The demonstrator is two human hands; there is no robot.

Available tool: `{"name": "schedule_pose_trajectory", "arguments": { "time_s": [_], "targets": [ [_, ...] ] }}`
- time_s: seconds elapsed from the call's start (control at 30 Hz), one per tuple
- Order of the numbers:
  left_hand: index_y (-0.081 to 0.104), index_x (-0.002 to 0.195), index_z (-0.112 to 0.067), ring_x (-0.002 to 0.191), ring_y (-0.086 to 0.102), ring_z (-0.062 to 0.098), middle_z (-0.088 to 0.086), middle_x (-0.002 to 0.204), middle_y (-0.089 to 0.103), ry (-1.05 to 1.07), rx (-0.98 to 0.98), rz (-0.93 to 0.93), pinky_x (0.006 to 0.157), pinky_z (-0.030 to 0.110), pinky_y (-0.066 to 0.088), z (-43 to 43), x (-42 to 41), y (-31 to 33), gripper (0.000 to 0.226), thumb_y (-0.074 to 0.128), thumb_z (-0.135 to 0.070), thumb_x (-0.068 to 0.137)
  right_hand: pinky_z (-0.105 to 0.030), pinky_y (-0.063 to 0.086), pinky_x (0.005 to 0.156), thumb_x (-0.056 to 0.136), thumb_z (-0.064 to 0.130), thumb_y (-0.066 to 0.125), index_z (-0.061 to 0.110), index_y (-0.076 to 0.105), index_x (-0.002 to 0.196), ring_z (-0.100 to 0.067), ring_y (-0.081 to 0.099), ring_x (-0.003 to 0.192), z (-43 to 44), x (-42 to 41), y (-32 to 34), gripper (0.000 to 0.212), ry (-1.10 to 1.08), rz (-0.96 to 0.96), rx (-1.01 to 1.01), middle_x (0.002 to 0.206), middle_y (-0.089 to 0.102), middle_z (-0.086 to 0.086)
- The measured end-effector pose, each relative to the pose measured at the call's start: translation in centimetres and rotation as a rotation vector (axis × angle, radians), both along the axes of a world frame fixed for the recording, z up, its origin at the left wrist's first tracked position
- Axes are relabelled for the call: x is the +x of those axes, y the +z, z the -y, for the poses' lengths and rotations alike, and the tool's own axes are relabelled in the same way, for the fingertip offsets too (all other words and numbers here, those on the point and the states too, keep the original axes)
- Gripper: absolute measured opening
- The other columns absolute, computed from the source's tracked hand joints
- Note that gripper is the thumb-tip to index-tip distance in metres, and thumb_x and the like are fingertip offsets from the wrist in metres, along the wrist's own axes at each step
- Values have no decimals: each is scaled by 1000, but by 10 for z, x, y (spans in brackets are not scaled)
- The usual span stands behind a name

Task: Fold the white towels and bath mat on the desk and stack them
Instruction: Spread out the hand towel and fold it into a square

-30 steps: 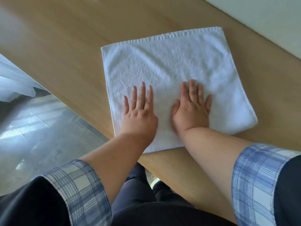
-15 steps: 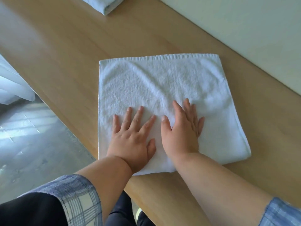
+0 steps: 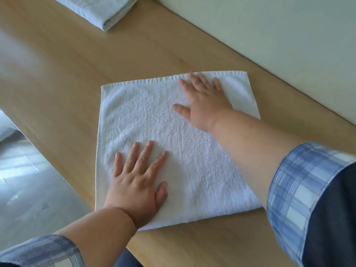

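Observation:
A folded white towel (image 3: 154,128) lies flat as a rough square on the wooden desk (image 3: 77,64). My left hand (image 3: 138,182) presses palm-down on its near left part, fingers spread. My right hand (image 3: 204,101) lies flat on the far right part, fingertips close to the hemmed far edge. Neither hand grips the cloth. A second folded white towel (image 3: 100,10) rests at the far end of the desk, partly cut off by the top of the frame.
A pale wall (image 3: 269,35) runs along the desk's right side. On the left the desk edge drops to a grey floor (image 3: 28,180). A bit of white fabric (image 3: 5,126) shows at the left edge.
My right hand slid from the near middle of the towel to its far right part. My left hand stayed near the front edge. The far folded towel came further into view.

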State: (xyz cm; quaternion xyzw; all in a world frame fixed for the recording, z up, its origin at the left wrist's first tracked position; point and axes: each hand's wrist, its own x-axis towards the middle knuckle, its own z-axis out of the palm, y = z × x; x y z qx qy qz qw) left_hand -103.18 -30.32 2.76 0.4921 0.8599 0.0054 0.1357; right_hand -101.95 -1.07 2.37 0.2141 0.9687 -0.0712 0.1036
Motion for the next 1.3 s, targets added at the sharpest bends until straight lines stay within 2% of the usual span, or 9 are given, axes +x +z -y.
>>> {"name": "schedule_pose_trajectory", "arguments": {
  "time_s": [0.13,0.3,0.5,0.7,0.83,0.93,1.1,1.2,1.3],
  "targets": [
    [24,159,-36,155,3,30,2,169,10,1,-12,-9,121,61,9,1,0,0,71,38,-54,92,-51,-7,123,91,78,6,26,-2,160,-21,-9,154,-26,-10,7,87,-116,25,-5,169,-8,-3],
    [26,158,-34,155,6,30,3,168,12,-7,-14,-15,120,63,13,1,-1,-1,71,38,-55,91,-50,-7,122,89,75,11,26,7,160,-19,-6,155,38,18,13,86,-96,-235,-171,169,-1,-2],
    [23,159,-36,155,2,29,2,169,9,-4,-8,-22,121,61,10,1,-1,-4,70,34,-56,93,-50,-5,123,88,78,5,29,-3,160,-18,-15,153,-10,70,-3,87,-232,-48,-23,168,-12,-1],
    [19,159,-37,155,-1,27,1,169,6,3,-1,-40,122,59,8,2,-1,-6,68,30,-57,95,-52,-3,123,97,70,19,21,0,161,-21,-8,154,-53,62,9,83,-424,-17,-15,168,-9,-5],
    [15,159,-39,155,-4,26,0,169,3,17,-3,-27,122,58,1,-1,-1,-3,68,24,-59,95,-48,-2,122,100,59,21,17,13,160,-23,-3,155,43,88,19,74,-224,-271,-108,169,0,-6],
    [16,159,-39,155,-2,28,1,169,6,16,19,-24,122,59,1,-2,0,-3,67,24,-59,95,-49,-3,124,99,60,12,23,10,160,-17,-11,154,107,136,11,72,-61,-142,-152,169,-3,0],
    [8,158,-42,155,-4,27,0,169,2,3,38,-25,122,58,-2,-2,-3,-7,67,18,-61,94,-44,-12,123,96,67,4,28,-9,159,-12,-24,150,83,174,3,75,-257,29,-48,165,-21,6],
    [5,158,-42,154,-9,27,-1,169,-4,0,11,-24,122,57,-5,-3,-2,-5,68,14,-62,94,-46,-10,123,97,65,8,26,-7,160,-15,-20,152,80,173,7,75,-331,56,-39,167,-18,2],
    [12,159,-37,155,-6,26,2,169,-1,7,40,29,123,54,-5,-4,-3,4,66,19,-57,96,-49,-5,124,98,60,9,24,8,161,-15,-11,154,106,173,15,72,-166,-48,-98,168,-6,3]
  ]
}}
